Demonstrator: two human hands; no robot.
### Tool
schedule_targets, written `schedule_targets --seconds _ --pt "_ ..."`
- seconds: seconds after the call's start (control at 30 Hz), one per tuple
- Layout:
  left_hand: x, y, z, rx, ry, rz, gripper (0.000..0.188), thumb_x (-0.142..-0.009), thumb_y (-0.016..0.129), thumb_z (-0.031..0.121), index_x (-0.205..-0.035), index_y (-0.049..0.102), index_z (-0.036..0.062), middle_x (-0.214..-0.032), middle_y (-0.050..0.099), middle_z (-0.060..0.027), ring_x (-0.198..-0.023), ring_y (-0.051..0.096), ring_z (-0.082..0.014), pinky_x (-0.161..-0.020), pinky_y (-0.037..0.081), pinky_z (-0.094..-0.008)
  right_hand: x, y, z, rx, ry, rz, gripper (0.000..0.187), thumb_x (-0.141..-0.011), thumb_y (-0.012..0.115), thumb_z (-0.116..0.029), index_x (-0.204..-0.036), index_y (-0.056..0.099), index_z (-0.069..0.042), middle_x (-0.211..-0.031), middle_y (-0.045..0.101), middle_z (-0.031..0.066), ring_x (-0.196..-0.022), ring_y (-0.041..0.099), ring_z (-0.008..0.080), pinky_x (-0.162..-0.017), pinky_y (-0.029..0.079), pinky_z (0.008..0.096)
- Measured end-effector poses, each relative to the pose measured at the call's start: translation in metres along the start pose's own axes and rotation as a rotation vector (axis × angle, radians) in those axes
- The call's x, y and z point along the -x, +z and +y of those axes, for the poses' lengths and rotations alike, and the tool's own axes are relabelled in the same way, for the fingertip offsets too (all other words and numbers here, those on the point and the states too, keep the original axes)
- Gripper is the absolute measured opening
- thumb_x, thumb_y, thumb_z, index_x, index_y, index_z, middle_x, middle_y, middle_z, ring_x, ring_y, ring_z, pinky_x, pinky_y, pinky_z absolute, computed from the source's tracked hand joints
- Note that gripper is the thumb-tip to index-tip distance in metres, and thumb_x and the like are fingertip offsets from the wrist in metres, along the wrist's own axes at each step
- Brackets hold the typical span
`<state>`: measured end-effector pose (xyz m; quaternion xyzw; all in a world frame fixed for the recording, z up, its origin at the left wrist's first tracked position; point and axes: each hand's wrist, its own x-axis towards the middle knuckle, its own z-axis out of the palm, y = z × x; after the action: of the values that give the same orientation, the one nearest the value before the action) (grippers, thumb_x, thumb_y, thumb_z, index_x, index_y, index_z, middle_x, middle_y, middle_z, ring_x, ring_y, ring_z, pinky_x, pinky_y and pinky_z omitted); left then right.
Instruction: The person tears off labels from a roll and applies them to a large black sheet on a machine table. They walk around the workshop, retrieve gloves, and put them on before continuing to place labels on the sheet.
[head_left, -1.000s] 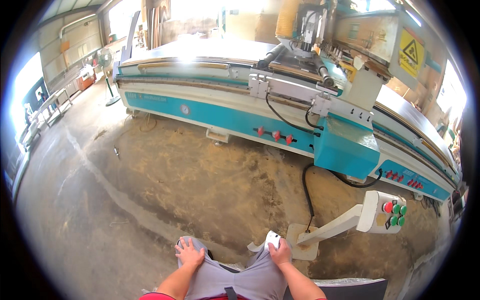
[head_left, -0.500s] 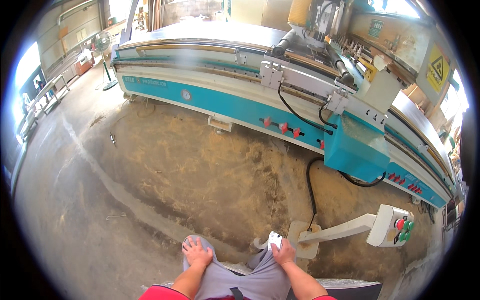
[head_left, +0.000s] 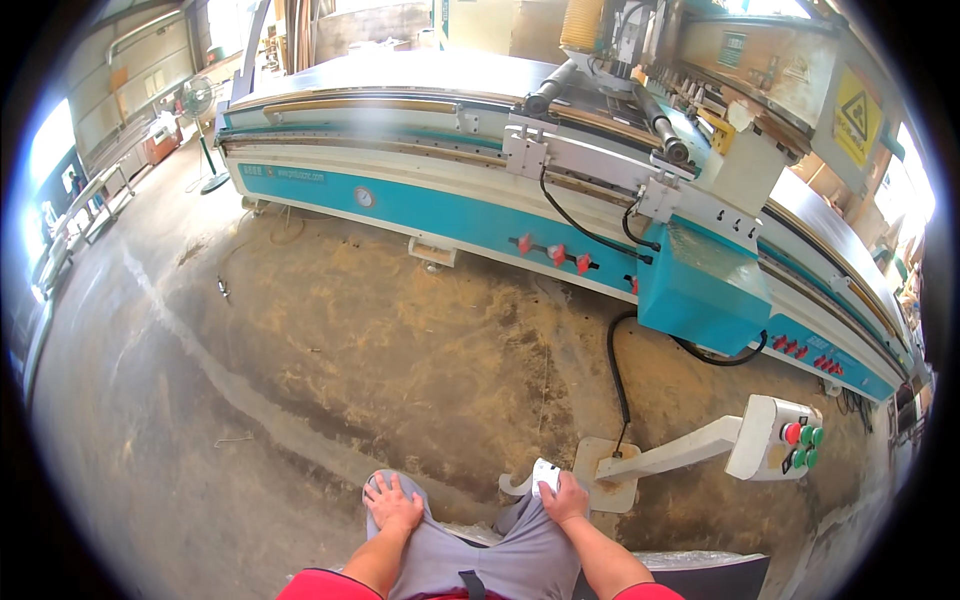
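Note:
My left hand (head_left: pixel 396 505) rests flat on my left knee, its fingers spread over the grey trousers (head_left: pixel 450 560) with nothing in them. On my right thigh lies my right hand (head_left: pixel 567 499), its fingers curled round a small white piece with dark marks (head_left: pixel 545 473). That piece sticks out past the fingers toward the knee; its kind is too small to make out. Just right of this hand is the rusty base plate (head_left: pixel 618 495) of a white stand, whose slanting arm carries a white control box (head_left: pixel 768 438) with red and green buttons.
A long teal and white cutting machine (head_left: pixel 440 222) crosses the far side, with a teal housing (head_left: pixel 702 290) and red knobs. A black cable (head_left: pixel 617 375) runs to the stand. Dusty concrete floor (head_left: pixel 400 370) lies between. A standing fan (head_left: pixel 200 100) is far left; a dark wrapped panel (head_left: pixel 700 578) lies beside me.
The view has shifted slightly, so the machine and control box sit a little further left. Both hands keep their places on my legs.

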<state>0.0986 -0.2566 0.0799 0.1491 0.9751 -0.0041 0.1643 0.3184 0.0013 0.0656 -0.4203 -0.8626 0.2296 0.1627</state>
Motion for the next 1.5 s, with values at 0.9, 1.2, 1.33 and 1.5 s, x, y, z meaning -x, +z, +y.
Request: schedule_targets --seconds 0.9,1.2,1.33,1.5 --pt "-0.0006 0.0007 -0.0010 0.022 0.003 -0.042 0.072 -0.082 0.050 0.048 -0.144 0.036 0.0123 -0.154 0.021 -0.0163 -0.137 0.024 -0.0444 -0.111 0.022 -0.0526 0.0001 0.0020 -0.0023 0.008 0.002 0.000 0.040 -0.079 0.062 -0.046 -0.089 0.055 -0.007 -0.087 0.062 0.0167 -0.080 0.061 0.0402 -0.067 0.048 0.0483" --pt "0.0000 -0.0040 0.0013 0.002 0.006 -0.044 0.072 -0.082 0.050 0.048 -0.144 0.037 0.0131 -0.154 0.021 -0.0158 -0.136 0.026 -0.0445 -0.110 0.023 -0.0524 -0.0006 0.0008 -0.0021 0.035 0.012 -0.017 0.041 -0.078 0.062 -0.048 -0.090 0.055 -0.009 -0.088 0.063 0.0139 -0.079 0.062 0.0384 -0.067 0.048 0.0486" --pt "-0.0009 -0.0030 -0.0001 0.000 -0.001 -0.049 0.072 -0.082 0.049 0.048 -0.144 0.037 0.0136 -0.154 0.021 -0.0153 -0.136 0.026 -0.0438 -0.110 0.023 -0.0518 -0.0006 0.0016 -0.0033 0.036 0.017 -0.020 0.041 -0.078 0.062 -0.048 -0.089 0.055 -0.009 -0.088 0.063 0.0141 -0.079 0.062 0.0383 -0.067 0.048 0.0485" --pt "-0.0012 -0.0033 0.0010 0.000 -0.008 -0.058 0.072 -0.082 0.049 0.048 -0.145 0.036 0.0138 -0.155 0.021 -0.0147 -0.137 0.026 -0.0434 -0.110 0.023 -0.0515 -0.0003 0.0060 0.0024 0.039 0.019 -0.021 0.042 -0.078 0.062 -0.048 -0.089 0.055 -0.008 -0.088 0.063 0.0145 -0.079 0.062 0.0381 -0.068 0.048 0.0486"
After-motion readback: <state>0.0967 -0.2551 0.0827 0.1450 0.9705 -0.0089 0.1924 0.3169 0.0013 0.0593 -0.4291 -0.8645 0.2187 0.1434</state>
